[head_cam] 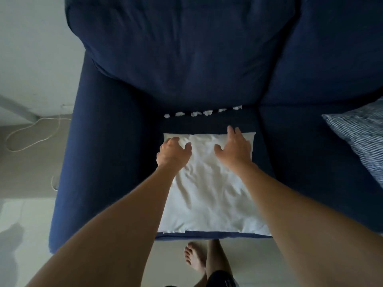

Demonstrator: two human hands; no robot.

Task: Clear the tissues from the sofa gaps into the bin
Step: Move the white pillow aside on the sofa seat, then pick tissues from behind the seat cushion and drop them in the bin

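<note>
Several white crumpled tissues [204, 112] sit in a row in the gap between the seat and the back cushion of a dark blue sofa [186, 59]. A white pillow [209, 189] lies flat on the seat in front of that gap. My left hand [173, 151] rests on the pillow's far left part with fingers curled and spread. My right hand [235, 149] lies on the pillow's far right part, fingers apart and pointing toward the tissues. Neither hand holds a tissue. No bin is in view.
A blue-and-white striped cushion [360, 137] lies on the seat at the right. The sofa's left armrest [99, 152] borders the seat. A white cord [33, 133] loops on the floor to the left. My bare foot [194, 257] stands before the sofa's front edge.
</note>
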